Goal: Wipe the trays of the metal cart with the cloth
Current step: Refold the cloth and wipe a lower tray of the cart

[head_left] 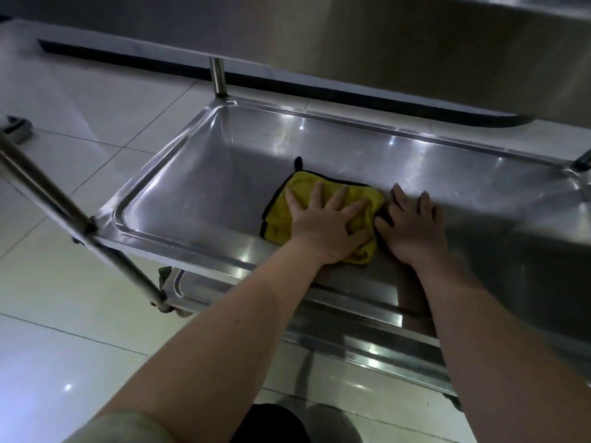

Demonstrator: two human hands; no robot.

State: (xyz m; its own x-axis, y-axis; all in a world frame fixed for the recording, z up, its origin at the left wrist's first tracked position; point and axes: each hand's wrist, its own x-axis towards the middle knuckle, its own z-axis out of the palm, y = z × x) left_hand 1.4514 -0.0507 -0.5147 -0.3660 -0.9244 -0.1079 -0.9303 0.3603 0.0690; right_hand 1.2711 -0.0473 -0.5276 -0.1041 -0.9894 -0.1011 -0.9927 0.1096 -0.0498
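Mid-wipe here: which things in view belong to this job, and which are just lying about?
In the job: yellow cloth; middle tray; upper tray; lower tray; left hand, pressing flat on the cloth; right hand, flat on the middle tray beside it.
Lying about: tiled floor; grey object at far left, too cropped to identify.

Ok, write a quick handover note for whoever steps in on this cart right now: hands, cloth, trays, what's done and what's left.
The left hand is open, pressing flat on the yellow cloth.
The right hand is open, flat on the middle tray beside the cloth.
Done: wiping under way here; how much is clean cannot be told.
Left: finish this tray, then the upper tray and lower tray as needed.
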